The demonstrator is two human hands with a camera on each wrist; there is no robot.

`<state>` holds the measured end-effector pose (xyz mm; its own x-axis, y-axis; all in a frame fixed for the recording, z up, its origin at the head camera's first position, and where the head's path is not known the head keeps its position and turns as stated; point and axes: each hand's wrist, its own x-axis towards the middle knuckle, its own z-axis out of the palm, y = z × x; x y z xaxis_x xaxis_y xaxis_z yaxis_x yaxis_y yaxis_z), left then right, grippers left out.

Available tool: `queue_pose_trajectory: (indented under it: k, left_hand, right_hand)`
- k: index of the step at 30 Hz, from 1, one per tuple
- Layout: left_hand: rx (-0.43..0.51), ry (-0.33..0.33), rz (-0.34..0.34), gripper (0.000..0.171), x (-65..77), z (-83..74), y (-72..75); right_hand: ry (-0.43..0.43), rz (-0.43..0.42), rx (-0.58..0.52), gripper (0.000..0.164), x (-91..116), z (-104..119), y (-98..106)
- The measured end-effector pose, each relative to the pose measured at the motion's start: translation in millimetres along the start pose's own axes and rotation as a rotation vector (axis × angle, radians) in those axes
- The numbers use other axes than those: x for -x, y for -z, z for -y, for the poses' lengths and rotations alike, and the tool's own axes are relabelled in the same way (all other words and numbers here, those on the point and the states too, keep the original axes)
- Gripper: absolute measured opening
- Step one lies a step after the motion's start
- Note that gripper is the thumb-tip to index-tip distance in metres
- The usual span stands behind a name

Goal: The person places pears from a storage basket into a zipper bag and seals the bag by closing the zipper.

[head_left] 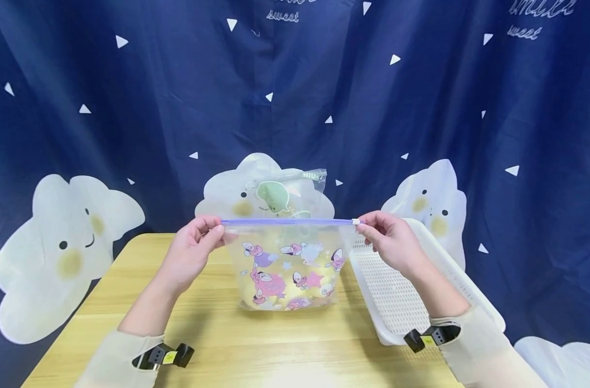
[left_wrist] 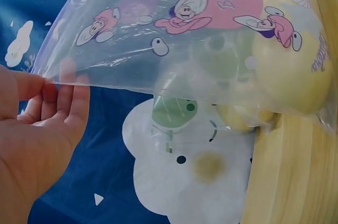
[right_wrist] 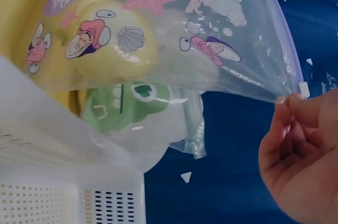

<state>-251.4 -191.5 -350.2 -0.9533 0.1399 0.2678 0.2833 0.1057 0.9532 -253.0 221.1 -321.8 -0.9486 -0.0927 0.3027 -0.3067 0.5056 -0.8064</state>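
Observation:
A clear zipper bag (head_left: 287, 269) with pink cartoon prints stands upright over the table, its purple zip strip (head_left: 290, 221) stretched straight across the top. My left hand (head_left: 195, 248) pinches the strip's left end between thumb and fingers. At the other end my right hand (head_left: 391, 237) pinches the top corner, right by the small white slider (head_left: 355, 221). Round yellow things (left_wrist: 293, 76) show through the plastic; their kind I cannot tell. Behind it is a second clear bag (head_left: 295, 194) with a green cartoon print, its lower part seen only through the front bag.
A white perforated basket (head_left: 391, 291) stands on the right side of the wooden table (head_left: 217, 345), under my right forearm. A dark blue curtain (head_left: 295, 108) with white clouds and triangles hangs behind the table.

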Motion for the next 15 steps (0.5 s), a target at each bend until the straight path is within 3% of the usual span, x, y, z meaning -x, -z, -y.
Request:
queue_pose_trajectory:
  k: [6,13,15]
  left_hand:
    - [0.028,-0.003,0.03,0.023,4.3,7.2,-3.0]
    - [0.05,-0.019,0.045,0.024,6.7,10.5,-2.9]
    - [0.041,-0.018,0.067,0.026,7.7,14.8,-1.8]
  right_hand:
    - [-0.021,0.054,-0.047,0.022,4,-8,-1]
    - [-0.065,0.256,0.002,0.02,6,-15,2]
    - [-0.066,0.279,0.008,0.019,7,-17,1]
